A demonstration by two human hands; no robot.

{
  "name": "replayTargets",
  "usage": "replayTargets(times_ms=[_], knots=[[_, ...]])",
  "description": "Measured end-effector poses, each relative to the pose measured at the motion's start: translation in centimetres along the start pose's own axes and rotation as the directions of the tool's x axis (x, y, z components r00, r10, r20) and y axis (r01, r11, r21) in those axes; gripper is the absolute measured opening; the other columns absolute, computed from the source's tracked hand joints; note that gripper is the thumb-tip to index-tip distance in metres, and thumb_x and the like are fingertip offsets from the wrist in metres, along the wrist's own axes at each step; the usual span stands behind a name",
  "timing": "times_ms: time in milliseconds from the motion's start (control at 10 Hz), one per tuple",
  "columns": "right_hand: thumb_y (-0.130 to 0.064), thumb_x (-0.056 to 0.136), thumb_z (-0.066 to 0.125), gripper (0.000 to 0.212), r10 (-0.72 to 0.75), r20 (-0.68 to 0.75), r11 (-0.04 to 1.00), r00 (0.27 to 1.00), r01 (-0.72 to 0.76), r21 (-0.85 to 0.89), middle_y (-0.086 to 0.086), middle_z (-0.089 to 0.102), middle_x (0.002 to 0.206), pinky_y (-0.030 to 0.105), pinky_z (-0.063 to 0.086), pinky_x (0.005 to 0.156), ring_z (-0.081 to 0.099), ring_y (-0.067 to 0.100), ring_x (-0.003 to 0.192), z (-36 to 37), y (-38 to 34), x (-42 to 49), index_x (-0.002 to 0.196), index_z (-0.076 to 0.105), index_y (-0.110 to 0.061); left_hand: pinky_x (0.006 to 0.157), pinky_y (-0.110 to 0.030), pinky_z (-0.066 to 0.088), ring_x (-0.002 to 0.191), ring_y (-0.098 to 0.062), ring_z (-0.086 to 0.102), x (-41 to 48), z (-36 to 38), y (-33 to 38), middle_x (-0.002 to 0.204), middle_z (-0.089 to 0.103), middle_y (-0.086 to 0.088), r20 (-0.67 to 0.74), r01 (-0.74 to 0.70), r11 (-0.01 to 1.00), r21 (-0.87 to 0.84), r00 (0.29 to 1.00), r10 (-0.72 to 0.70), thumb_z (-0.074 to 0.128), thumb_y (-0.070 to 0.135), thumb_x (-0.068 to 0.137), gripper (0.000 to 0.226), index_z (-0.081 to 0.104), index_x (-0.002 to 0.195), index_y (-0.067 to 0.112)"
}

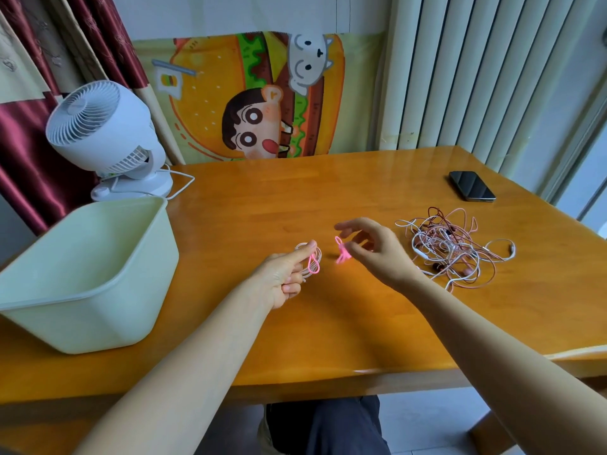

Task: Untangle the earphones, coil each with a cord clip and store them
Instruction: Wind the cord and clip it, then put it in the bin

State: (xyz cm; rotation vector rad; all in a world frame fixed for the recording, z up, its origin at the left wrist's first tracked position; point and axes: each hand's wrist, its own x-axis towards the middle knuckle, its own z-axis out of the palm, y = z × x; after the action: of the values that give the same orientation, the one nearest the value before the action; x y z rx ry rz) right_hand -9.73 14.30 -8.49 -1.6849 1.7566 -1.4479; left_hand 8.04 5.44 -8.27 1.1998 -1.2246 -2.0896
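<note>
Slippage looks the likeliest trouble. The left hand (282, 279) grips a coiled white earphone (303, 248) with curled fingers, the index finger laid along the top. A pink cord clip (313, 262) loops round the bundle, but I cannot tell whether it is fastened. If it is not and the fingers loosen, I would expect the turns to spring apart and the coiling to need redoing.

The right hand (377, 251) hovers just beside it. Its thumb and a bent finger pinch a small bunch of spare pink clips (342, 253), and the index finger is lifted free. The pinch looks light, so a clip could drop onto the wooden table (295, 198) or snag on the coil.

The unsorted tangle of earphones (450, 244), white, pink and dark red cords knotted together, lies on the table just beyond the right wrist. A careless sweep of that forearm could drag a loop and pull the knots tighter. It could also nudge cords toward the table's right edge, which is near. A dark phone (472, 186) lies farther back on that side, apart from the cords.

For stowing, the pale green bin (82, 323) stands open-topped to the left of the left hand, near the table's front-left corner. Its rim is higher than the hand, so the coil would need lifting over it. Nothing lies on the tabletop between the hands and the bin. A white desk fan (98, 126) sits behind the bin with its cable trailing on the table, well out of the way.
</note>
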Motion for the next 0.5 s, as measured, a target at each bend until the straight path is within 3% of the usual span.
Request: replayTargets(times_ms=[100,200,300,400,500], knots=[[-0.018,0.088,0.072,0.027,-0.062,0.168,0.995,0.984,0.048,0.085,0.002,0.067,0.095,0.031,0.051,0.07,0.063,0.021,0.075,1.4,-1.4,-0.6,0.114,0.066,-0.018,0.03,-0.014,0.014,0.032,-0.001,0.019,-0.5,0.3,-0.4,0.049,0.056,0.004,0.076,0.001,0.999,0.051,0.997,-0.005,0.073,0.033,0.082,0.021,0.061,0.089,0.017],[-0.013,0.085,0.075,0.02,-0.021,0.197,0.979,0.98,-0.02,0.204,0.001,0.071,0.087,0.036,0.054,0.074,0.066,0.015,0.076,2.4,-1.7,-1.3,0.102,0.065,-0.015,0.031,-0.014,0.012,0.031,0.0,0.02,-1.2,0.3,-0.7,0.046,0.053,0.006,0.123,0.006,0.995,0.095,0.992,-0.017,0.069,0.032,0.086,0.02,0.057,0.082,0.017],[-0.009,0.083,0.075,0.027,0.007,0.241,0.959,0.97,-0.075,0.273,-0.003,0.066,0.081,0.031,0.052,0.075,0.063,0.01,0.075,2.7,-1.5,-1.9,0.106,0.064,-0.017,0.029,-0.014,0.019,0.029,-0.001,0.028,-1.5,-0.8,-1.0,0.042,0.049,0.008,0.154,0.02,0.989,0.149,0.987,-0.043,0.066,0.036,0.089,0.023,0.055,0.079,0.019],[-0.01,0.082,0.076,0.02,0.012,0.271,0.962,0.962,-0.085,0.259,-0.005,0.063,0.076,0.024,0.049,0.069,0.059,0.005,0.07,2.8,-1.5,-2.3,0.099,0.065,-0.013,0.027,-0.016,0.021,0.029,-0.002,0.028,-1.8,-1.2,-1.5,0.043,0.037,0.009,0.161,0.047,0.995,0.088,0.985,-0.061,0.07,0.04,0.083,0.027,0.054,0.075,0.02],[-0.018,0.078,0.077,0.022,-0.002,0.281,0.948,0.96,-0.088,0.307,0.004,0.064,0.079,0.034,0.049,0.071,0.062,0.014,0.074,2.9,-1.5,-2.7,0.092,0.063,-0.01,0.028,-0.016,0.02,0.03,-0.001,0.025,-1.6,-1.8,-1.9,0.042,0.033,0.008,0.234,0.05,0.992,0.119,0.969,-0.077,0.073,0.044,0.075,0.032,0.051,0.071,0.021]])
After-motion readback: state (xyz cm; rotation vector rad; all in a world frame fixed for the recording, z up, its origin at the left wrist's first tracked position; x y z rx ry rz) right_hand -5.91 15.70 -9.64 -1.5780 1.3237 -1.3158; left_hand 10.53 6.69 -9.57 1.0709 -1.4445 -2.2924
